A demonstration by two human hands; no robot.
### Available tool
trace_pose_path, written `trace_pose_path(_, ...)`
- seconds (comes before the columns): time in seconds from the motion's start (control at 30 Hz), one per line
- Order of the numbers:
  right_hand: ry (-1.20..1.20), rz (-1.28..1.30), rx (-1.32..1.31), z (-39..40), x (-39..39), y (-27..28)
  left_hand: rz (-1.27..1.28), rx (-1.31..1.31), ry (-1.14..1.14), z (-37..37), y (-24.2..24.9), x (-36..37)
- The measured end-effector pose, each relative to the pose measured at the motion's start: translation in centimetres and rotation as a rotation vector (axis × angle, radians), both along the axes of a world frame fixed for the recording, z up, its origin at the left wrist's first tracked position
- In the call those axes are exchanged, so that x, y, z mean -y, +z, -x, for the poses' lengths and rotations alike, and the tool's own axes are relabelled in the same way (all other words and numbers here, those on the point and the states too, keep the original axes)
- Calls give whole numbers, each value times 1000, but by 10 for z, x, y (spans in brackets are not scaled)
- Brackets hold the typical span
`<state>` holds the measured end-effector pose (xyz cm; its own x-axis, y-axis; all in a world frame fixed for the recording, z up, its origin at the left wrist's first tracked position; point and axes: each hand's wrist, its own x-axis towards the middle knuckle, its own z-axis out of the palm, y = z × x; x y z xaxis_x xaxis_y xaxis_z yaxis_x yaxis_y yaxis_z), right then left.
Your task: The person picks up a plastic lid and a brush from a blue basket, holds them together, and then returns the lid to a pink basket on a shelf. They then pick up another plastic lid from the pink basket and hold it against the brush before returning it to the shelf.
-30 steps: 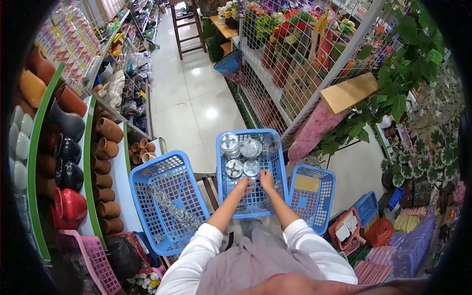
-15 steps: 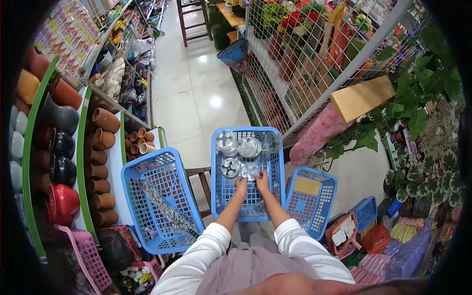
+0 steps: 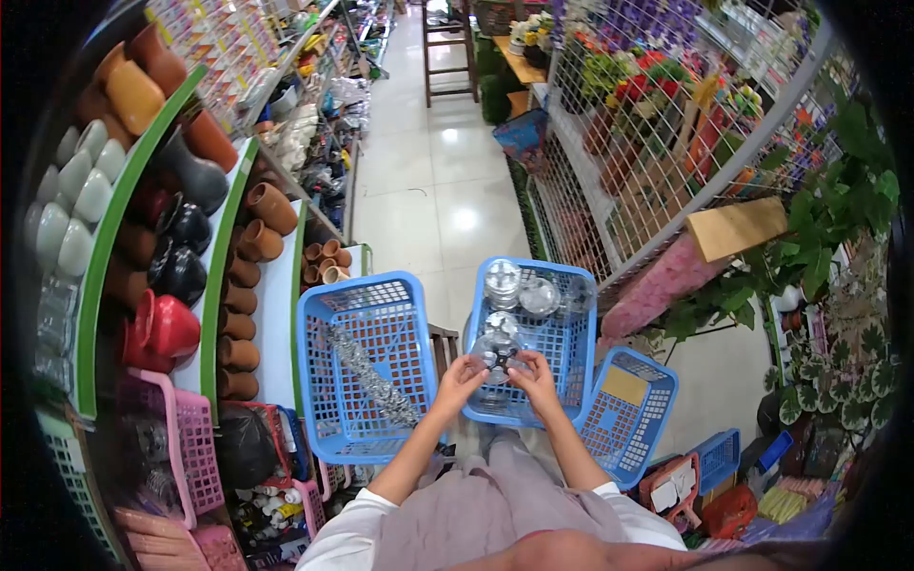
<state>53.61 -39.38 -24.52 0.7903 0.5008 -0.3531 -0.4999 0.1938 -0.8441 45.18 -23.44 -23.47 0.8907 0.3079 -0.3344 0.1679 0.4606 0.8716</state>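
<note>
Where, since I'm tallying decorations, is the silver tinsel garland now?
In the head view, the silver tinsel garland lies diagonally inside the blue basket just left of the left hand.

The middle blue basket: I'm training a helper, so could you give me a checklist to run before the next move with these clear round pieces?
1. Both hands on the clear round piece: ok; left hand and right hand hold it from opposite sides.
2. Piece over the middle basket: ok.
3. Other clear pieces inside that basket: ok; they sit mostly toward its far end.
4. Left basket free of other goods: not ok; a silvery strand lies across it.
5. Held piece free of cracks: cannot tell; it is see-through and too small here.
</note>
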Motion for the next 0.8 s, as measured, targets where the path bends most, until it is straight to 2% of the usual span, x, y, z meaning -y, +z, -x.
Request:
trace_pose_path(0.03,18,-8,5,5,-13,8,-17,12,-23,11,8,-15)
trace_pose_path(0.13,217,-14,248,27,-58,36,269,47,91,52,37,-53)
trace_pose_path(0.17,235,-20,251,34,-72,40,265,52,109,66,39,-65)
trace_pose_path(0.23,329,-22,262,47,-99,48,579,150,216,92,37,-91)
trace_pose_path(0.27,333,-1,218,57,-114,52,605,171,271,106,34,-102)
trace_pose_path(0.3,313,66,180,68,-128,55,602,182,283,120,33,-112)
trace_pose_path(0.37,469,402,669,89,-147,45,564,204,359,146,31,-131)
trace_pose_path(0.43,604,741,940,120,-159,32,521,198,410,168,41,-143)
trace_pose_path(0.53,748,1092,992,164,-170,13,495,184,389,201,40,-165)
trace_pose_path(0.57,754,1090,1003,173,-172,-1,496,192,398,210,38,-170)
trace_pose_path(0.63,578,1231,1085,182,-177,-19,599,264,355,225,40,-180)
trace_pose_path(0.7,536,1249,985,182,-177,-13,681,302,369,236,36,-188)
trace_pose_path(0.8,686,1323,931,177,-171,4,624,353,402,244,44,-192)
